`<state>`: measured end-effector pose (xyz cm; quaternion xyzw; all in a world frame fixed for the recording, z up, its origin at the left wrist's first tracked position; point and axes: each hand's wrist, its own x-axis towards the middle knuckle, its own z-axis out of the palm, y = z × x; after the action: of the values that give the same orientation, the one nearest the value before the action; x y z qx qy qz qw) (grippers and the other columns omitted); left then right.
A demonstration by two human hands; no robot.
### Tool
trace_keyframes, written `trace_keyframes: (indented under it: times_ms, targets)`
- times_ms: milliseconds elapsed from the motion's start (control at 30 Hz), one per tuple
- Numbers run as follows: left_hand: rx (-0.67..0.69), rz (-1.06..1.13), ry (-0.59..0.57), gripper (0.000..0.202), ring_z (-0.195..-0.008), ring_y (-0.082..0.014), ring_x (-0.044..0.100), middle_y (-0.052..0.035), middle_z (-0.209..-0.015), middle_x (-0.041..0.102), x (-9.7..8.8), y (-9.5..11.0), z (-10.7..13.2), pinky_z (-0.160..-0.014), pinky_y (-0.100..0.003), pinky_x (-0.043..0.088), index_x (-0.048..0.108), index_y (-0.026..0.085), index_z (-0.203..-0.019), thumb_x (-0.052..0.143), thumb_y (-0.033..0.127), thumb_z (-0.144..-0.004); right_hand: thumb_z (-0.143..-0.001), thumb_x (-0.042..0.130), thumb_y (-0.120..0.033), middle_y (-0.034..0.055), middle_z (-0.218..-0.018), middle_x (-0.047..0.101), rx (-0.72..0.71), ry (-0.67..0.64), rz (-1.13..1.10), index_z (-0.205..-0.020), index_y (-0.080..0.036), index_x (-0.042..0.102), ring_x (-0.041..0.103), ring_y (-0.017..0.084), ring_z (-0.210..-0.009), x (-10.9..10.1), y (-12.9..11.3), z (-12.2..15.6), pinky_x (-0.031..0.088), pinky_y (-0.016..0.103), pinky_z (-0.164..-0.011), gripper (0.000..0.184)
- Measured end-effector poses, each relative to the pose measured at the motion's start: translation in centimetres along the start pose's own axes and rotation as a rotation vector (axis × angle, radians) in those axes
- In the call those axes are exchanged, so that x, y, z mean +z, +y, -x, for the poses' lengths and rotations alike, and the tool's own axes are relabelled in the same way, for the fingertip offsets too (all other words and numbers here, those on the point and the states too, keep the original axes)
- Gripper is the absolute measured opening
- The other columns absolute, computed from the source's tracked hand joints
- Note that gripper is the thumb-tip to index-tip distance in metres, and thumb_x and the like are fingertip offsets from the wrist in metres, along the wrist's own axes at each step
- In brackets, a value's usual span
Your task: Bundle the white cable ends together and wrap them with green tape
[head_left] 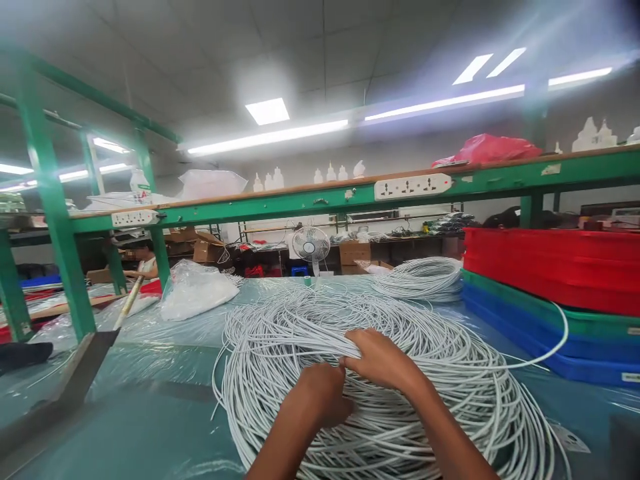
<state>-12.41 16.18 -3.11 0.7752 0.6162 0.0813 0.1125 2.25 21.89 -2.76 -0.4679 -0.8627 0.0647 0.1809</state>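
Note:
A big loose heap of coiled light-grey cables (270, 393) spreads over the middle of the table. My right hand (377, 357) reaches in from the right, its fingers closed round a bundle of strands on top of the heap. Just below and to its left, my left hand (320, 397) lies against the coils with its fingers curled in. What is inside that hand, if anything, is hidden. The two hands are close together, near the thumbs. One cable end bows out of the heap to the right, in front of the stacked trays.
Red, green and blue trays (540, 267) are stacked at the right. Behind the heap lie a smaller cable coil (423, 279) and a clear plastic bag (197, 293). A green shelf beam (280, 208) with power sockets crosses above the table. A fan (311, 245) stands beyond; a person (149, 265) sits far left.

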Motion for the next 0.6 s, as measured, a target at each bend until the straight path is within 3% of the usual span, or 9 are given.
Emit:
trace_keyframes:
  times_ms: [133,233,333,433,500,600]
  targets:
    - [0.087,0.072,-0.131,0.048,-0.101,-0.0385,0.065,-0.0175,-0.107,0.071,-1.3,-1.9,-0.1,-0.088,-0.047,0.049,0.071,0.017,-0.11,0.059,0.05,-0.078,-0.077,0.063,-0.043,0.0112,-0.097,0.065,-0.026,-0.087,-0.016,-0.096,-0.019,0.066,0.06,0.029,-0.096,-0.1,-0.3,0.4,0.039,0.03,-0.07,0.031]
    - [0.157,0.211,-0.17,0.047,-0.103,-0.0269,0.066,-0.0058,-0.112,0.071,-1.7,-2.2,-0.1,-0.091,-0.036,0.048,0.065,0.026,-0.119,0.049,0.055,-0.085,-0.079,0.061,-0.044,0.0123,-0.108,0.065,-0.003,-0.051,-0.026,-0.111,-0.02,0.064,0.058,0.03,-0.105,-0.4,-0.1,0.5,0.04,0.032,-0.079,0.04]
    - [0.124,0.229,0.006,0.056,-0.116,-0.0304,0.057,-0.012,-0.125,0.063,-1.4,-1.6,0.1,-0.1,-0.042,0.041,0.056,0.02,-0.129,0.04,0.056,-0.089,-0.087,0.051,-0.044,0.0132,-0.117,0.063,0.054,0.057,-0.028,-0.126,-0.02,0.058,0.054,0.031,-0.114,-0.8,0.1,0.4,0.039,0.037,-0.088,0.047]
    - [0.092,0.114,0.204,0.058,-0.125,-0.0381,0.047,-0.0207,-0.129,0.058,-0.7,-1.4,-0.2,-0.108,-0.052,0.028,0.056,0.011,-0.129,0.045,0.051,-0.088,-0.089,0.048,-0.045,0.013,-0.117,0.064,0.092,0.115,-0.025,-0.125,-0.021,0.058,0.054,0.033,-0.114,-1.2,0.0,0.4,0.039,0.038,-0.088,0.045]
    - [0.06,0.098,0.215,0.049,-0.124,-0.0386,0.049,-0.0232,-0.127,0.059,-0.1,-2.2,-1.0,-0.107,-0.054,0.028,0.058,0.01,-0.127,0.046,0.04,-0.089,-0.089,0.049,-0.046,0.0131,-0.117,0.064,0.096,0.118,-0.023,-0.125,-0.02,0.058,0.053,0.033,-0.116,-1.4,-0.1,0.5,0.039,0.038,-0.089,0.046]
    - [-0.024,0.171,0.146,0.03,-0.113,-0.037,0.059,-0.0235,-0.114,0.065,0.8,-4.8,-2.5,-0.099,-0.051,0.04,0.067,0.01,-0.109,0.055,0.024,-0.085,-0.088,0.051,-0.05,0.0137,-0.119,0.064,0.084,0.094,-0.021,-0.126,-0.02,0.058,0.053,0.034,-0.117,-1.5,-0.3,0.7,0.04,0.037,-0.087,0.049]
